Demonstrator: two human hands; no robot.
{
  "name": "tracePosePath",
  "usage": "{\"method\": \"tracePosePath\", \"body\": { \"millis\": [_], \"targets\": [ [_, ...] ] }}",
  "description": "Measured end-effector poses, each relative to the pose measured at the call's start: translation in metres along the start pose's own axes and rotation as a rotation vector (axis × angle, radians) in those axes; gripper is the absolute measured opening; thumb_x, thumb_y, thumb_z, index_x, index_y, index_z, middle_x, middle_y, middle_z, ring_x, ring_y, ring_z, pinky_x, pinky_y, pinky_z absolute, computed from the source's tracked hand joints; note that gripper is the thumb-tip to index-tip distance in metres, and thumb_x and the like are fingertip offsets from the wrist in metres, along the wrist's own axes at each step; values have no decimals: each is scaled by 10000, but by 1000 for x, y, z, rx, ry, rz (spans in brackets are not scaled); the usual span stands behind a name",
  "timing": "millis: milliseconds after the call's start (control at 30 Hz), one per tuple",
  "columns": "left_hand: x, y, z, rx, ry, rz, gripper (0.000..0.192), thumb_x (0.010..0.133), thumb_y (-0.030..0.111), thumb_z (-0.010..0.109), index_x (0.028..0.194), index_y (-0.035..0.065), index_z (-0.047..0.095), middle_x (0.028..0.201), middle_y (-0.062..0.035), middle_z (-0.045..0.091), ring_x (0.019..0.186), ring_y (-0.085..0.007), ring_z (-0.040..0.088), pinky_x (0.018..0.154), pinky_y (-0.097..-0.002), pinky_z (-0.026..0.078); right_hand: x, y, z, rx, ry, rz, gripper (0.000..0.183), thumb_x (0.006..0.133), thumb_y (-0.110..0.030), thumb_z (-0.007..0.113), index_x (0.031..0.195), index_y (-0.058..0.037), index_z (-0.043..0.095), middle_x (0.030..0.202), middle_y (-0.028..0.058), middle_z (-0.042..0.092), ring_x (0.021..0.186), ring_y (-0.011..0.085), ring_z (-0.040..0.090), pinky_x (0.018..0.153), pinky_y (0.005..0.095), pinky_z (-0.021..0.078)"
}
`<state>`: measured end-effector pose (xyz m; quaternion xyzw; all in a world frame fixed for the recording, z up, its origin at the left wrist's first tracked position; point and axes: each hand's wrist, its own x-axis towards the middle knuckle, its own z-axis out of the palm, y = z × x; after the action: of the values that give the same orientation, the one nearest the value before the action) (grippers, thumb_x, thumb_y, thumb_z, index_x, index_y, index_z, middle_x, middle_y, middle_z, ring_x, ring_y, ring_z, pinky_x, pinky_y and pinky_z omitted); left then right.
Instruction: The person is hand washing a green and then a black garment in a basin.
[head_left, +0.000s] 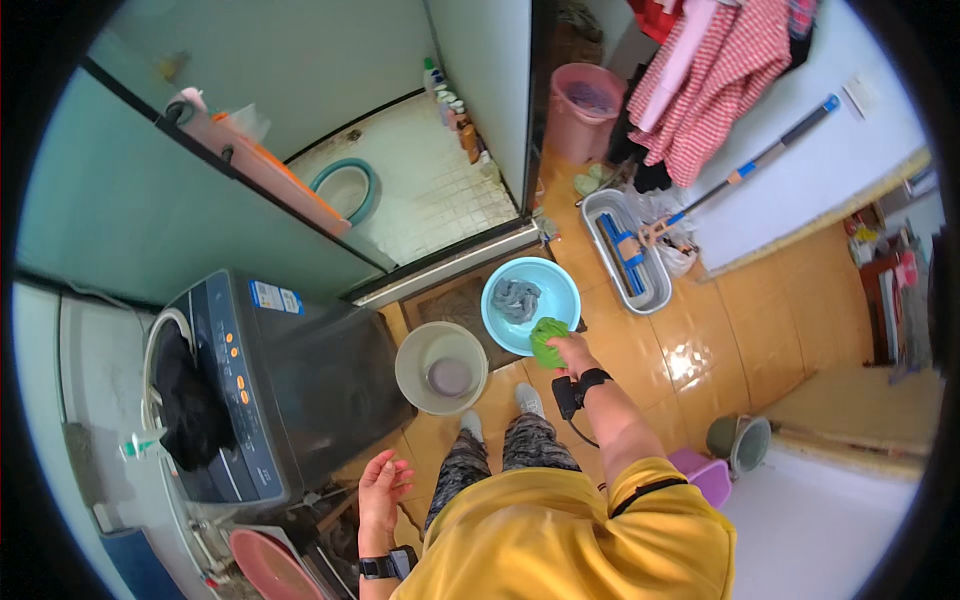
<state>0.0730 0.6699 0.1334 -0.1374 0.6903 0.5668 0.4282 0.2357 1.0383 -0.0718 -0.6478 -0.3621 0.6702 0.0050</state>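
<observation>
My right hand (576, 352) grips a bunched green cloth (551, 341) over the near right rim of a light blue basin (568, 281). Inside that basin lies a crumpled grey cloth (516, 300). To the left of the basin stands a pale bucket (409, 345) with greyish liquid at its bottom. My left hand (381, 484) hangs low at my left side, its fingers loosely curled and apart, holding nothing. Whether the green cloth touches the basin's rim is hard to tell.
A dark top-loading washing machine (330, 360) stands at left, black fabric (191, 405) draped on it. Beyond the basin rises the sill (457, 262) of a glass shower enclosure. At right, a flat mop (630, 251) rests in a grey mop bucket (658, 300). A doormat (450, 300) lies beneath the basin.
</observation>
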Motion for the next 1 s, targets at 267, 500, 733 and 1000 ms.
{"method": "tracePosePath", "body": {
  "millis": [267,500,733,1000],
  "targets": [
    [-25,1,30,15,117,55,314,925,197,547,1211,70,516,1007,-54,639,889,-158,625,722,-279,493,78,0,-8,-418,-220,-324,703,784,-329,675,1354,-32,390,1259,136,513,1099,263,504,783,402,470],
    [-36,-9,22,-64,156,172,301,923,164,551,1205,69,509,1008,-37,641,880,-109,600,710,-250,467,60,-19,26,-560,-180,-95,233,803,-189,565,1022,-111,548,770,50,577,581,183,569,433,350,403],
    [-53,-25,-10,-180,217,219,318,910,180,570,1204,67,526,992,-24,631,863,-93,583,690,-225,453,16,-37,78,-636,-378,-135,295,860,-189,520,1147,-135,482,939,71,572,772,233,600,621,430,480],
    [-48,-42,-97,-202,175,455,304,909,156,566,1178,17,531,989,-66,619,895,-131,580,815,-283,471,-74,-65,190,-452,-516,-406,223,908,-225,525,1121,-161,526,919,23,629,724,138,606,540,294,478]
  ]
}}
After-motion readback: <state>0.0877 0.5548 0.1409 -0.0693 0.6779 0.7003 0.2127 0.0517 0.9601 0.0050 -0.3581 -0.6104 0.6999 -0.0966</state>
